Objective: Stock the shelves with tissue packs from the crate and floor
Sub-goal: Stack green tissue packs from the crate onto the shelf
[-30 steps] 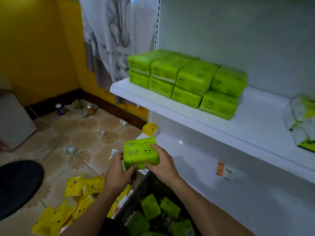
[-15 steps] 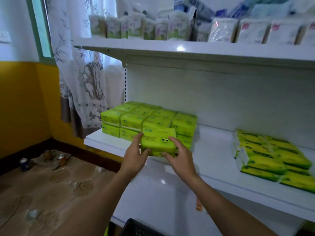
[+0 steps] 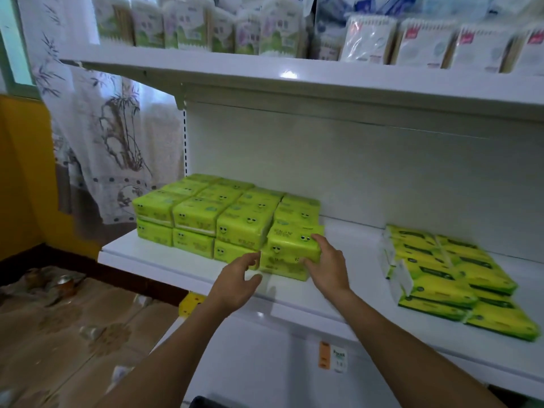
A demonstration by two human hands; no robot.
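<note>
The green tissue pack lies on the middle shelf, on top of another pack at the front right corner of the green stack. It is placed face outward like its neighbours, probably so the row reads as one even block. The right hand grips its right end, fingers curled over the top corner and thumb against the front face, which looks like a squaring-up hold to bring the pack flush with the column beside it. The left hand hovers just in front of the stack with fingers loosely spread, holding nothing (likely free to reach for more stock). The dark rim of the crate shows at the bottom edge, and a yellow pack lies on the floor below.

Each green wrapper carries a cartoon pair of eyes and a smile, and the small print beside them is too blurred to read. An orange-and-white price tag hangs on the lower shelf, its lettering unclear
</note>
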